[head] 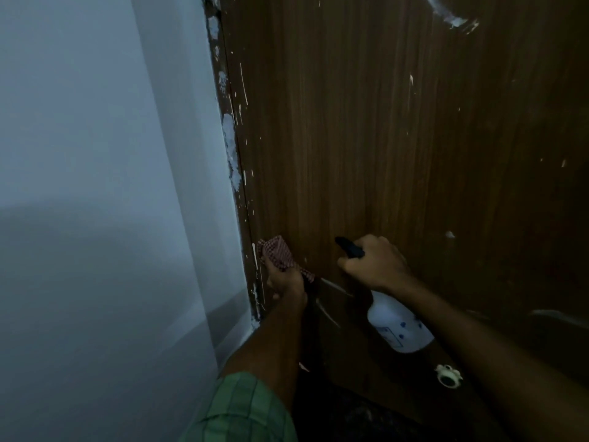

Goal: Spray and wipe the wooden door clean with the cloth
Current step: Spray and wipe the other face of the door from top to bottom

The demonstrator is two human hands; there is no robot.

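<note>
While left hand (284,280) grips cloth (278,256) on door (382,138) (paint-flecked), right-hand fingers (345,265) clasp spray bottle (398,323).

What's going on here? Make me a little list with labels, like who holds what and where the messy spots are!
left hand: grips a red-checked cloth, pressed on the brown wooden door near its left edge
right hand: grips a white plastic spray bottle with a black nozzle pointing left toward the cloth
messy spots: white paint splashes along the door's left edge, more specks across the door
beside the door: pale wall
sleeve: green checked
</note>
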